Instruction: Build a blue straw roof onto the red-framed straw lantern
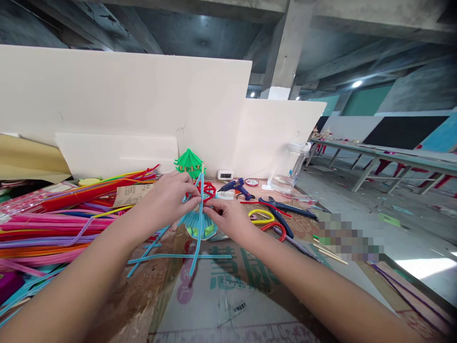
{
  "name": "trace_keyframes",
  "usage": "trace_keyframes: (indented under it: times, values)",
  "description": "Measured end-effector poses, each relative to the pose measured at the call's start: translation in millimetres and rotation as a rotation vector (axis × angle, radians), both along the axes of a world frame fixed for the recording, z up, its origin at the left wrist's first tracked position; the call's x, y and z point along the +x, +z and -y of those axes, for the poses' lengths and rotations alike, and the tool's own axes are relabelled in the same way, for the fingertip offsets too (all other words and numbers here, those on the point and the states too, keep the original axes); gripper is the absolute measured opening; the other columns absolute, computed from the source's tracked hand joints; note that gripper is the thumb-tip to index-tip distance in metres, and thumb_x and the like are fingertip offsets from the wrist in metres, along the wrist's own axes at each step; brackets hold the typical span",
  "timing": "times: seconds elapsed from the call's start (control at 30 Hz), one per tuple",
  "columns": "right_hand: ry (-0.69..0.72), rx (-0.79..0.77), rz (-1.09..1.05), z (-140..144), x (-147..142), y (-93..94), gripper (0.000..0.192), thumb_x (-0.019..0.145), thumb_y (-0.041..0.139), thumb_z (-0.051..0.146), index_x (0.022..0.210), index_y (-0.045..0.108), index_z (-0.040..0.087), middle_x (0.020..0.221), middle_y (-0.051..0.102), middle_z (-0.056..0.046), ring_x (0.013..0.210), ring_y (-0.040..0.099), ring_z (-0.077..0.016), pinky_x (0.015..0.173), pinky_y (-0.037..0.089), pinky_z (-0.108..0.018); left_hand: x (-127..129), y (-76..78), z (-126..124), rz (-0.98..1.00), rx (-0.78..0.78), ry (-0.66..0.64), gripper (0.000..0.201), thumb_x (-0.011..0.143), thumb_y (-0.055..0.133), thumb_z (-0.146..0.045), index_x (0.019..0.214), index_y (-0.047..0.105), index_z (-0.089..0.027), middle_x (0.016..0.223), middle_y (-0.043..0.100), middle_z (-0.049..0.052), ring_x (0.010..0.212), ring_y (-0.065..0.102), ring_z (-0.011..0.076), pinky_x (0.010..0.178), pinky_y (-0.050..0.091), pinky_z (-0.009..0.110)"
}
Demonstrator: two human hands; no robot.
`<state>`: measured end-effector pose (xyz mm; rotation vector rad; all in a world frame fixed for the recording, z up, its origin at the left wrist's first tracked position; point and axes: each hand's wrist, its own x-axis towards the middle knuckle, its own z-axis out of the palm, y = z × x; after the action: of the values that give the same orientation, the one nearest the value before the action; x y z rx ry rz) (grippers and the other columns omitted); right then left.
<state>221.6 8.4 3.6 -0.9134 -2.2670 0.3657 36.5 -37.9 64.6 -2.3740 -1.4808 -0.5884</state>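
My left hand (176,193) is closed in a pinch at a light blue pipe cleaner (195,255), which stands nearly upright in front of a small craft model. From the other side my right hand (228,214) pinches at the same strip; the exact contact of the fingertips is partly hidden. Below my fingers is the model's ribbed blue base (200,228), with a red lattice piece (210,189) behind them. A green pointed roof (189,162) rises at the back. Loose blue pipe cleaners (214,256) lie crossed on the table in front.
Bundles of coloured pipe cleaners (53,226) cover the left side. To the right are a blue glue gun (237,186), scissors with yellow and red handles (262,216), dark pliers (289,206) and wooden sticks (330,252). A small clock (225,175) and clear jug (290,166) stand behind.
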Motion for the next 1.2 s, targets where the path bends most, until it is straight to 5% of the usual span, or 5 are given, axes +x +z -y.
trace_keyframes:
  times: [0.3, 0.63, 0.87, 1.03, 1.2]
  values:
    - [-0.010, 0.017, 0.026, -3, 1, 4.0, 0.028, 0.091, 0.051, 0.038, 0.092, 0.074, 0.023, 0.064, 0.063, 0.000, 0.058, 0.049, -0.0114, 0.058, 0.029, -0.024, 3, -1.6, -1, -0.029, 0.026, 0.031, 0.023, 0.088, 0.055, -0.037, 0.083, 0.074, -0.024, 0.083, 0.060, 0.005, 0.086, 0.054, 0.0236, 0.079, 0.040, 0.037]
    - [-0.035, 0.018, -0.148, 10, 50, 84.9, 0.036, 0.089, 0.052, 0.044, 0.083, 0.071, 0.015, 0.058, 0.050, 0.003, 0.053, 0.040, -0.0087, 0.051, 0.028, -0.023, -10, 7.0, -1, 0.067, 0.013, -0.009, 0.028, 0.088, 0.053, -0.044, 0.082, 0.070, -0.023, 0.086, 0.062, 0.005, 0.090, 0.055, 0.0247, 0.078, 0.041, 0.036]
    - [0.057, 0.157, -0.157, 26, 25, 118.8, 0.036, 0.091, 0.049, 0.041, 0.078, 0.068, 0.013, 0.053, 0.042, 0.004, 0.051, 0.035, -0.0076, 0.051, 0.026, -0.023, -20, 7.2, -10, 0.239, 0.016, 0.052, 0.028, 0.087, 0.052, -0.046, 0.085, 0.064, -0.021, 0.087, 0.066, 0.004, 0.085, 0.060, 0.0229, 0.074, 0.044, 0.033]
    - [0.142, 0.171, 0.050, 24, 40, 108.7, 0.018, 0.089, 0.051, 0.025, 0.092, 0.066, 0.016, 0.078, 0.063, -0.002, 0.069, 0.053, -0.0113, 0.062, 0.037, -0.022, -26, 2.8, -12, 0.323, 0.043, 0.057, 0.035, 0.089, 0.049, -0.046, 0.104, 0.066, -0.020, 0.103, 0.068, 0.006, 0.098, 0.061, 0.0240, 0.082, 0.045, 0.034]
    - [0.106, -0.023, 0.481, 3, 103, 59.8, 0.036, 0.085, 0.053, 0.019, 0.119, 0.063, 0.025, 0.106, 0.068, -0.006, 0.090, 0.061, -0.0185, 0.075, 0.045, -0.026, -27, 3.3, -13, 0.364, 0.001, 0.039, 0.036, 0.091, 0.042, -0.042, 0.098, 0.069, -0.020, 0.103, 0.068, 0.006, 0.099, 0.061, 0.0229, 0.087, 0.046, 0.034]
